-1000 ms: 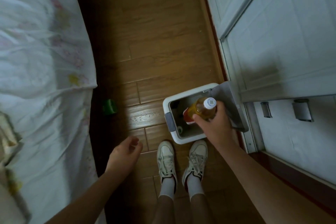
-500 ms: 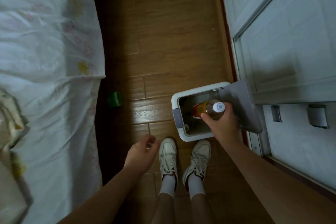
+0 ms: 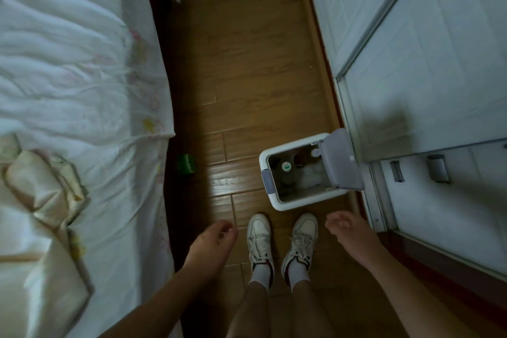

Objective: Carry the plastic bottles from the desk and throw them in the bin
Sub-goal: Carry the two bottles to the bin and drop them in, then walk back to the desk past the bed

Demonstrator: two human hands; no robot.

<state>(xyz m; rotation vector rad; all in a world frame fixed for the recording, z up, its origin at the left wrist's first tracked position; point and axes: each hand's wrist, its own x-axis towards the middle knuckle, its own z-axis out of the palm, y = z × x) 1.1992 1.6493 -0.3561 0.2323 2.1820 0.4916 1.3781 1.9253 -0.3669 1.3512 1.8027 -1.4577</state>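
Note:
A white bin [image 3: 277, 202] stands on the wooden floor just ahead of my shoes, its grey lid [image 3: 340, 162] tipped open to the right. Inside it a bottle's white cap [image 3: 315, 153] shows at the far side, and a dark bottle with a green-marked cap [image 3: 286, 166] stands at the left. My right hand [image 3: 347, 229] hangs below and right of the bin with loosely curled fingers, holding nothing. My left hand [image 3: 212, 241] hangs left of my shoes, also loose and holding nothing.
A bed with white bedding [image 3: 68, 90] fills the left side. A small green object [image 3: 186, 164] lies on the floor by the bed. White cabinet doors [image 3: 425, 77] run along the right. My two white shoes [image 3: 282, 241] stand on the floor planks.
My right hand let go of the amber bottle over the bin and drew back toward me. The bottle now lies inside the bin. My view tilted up slightly.

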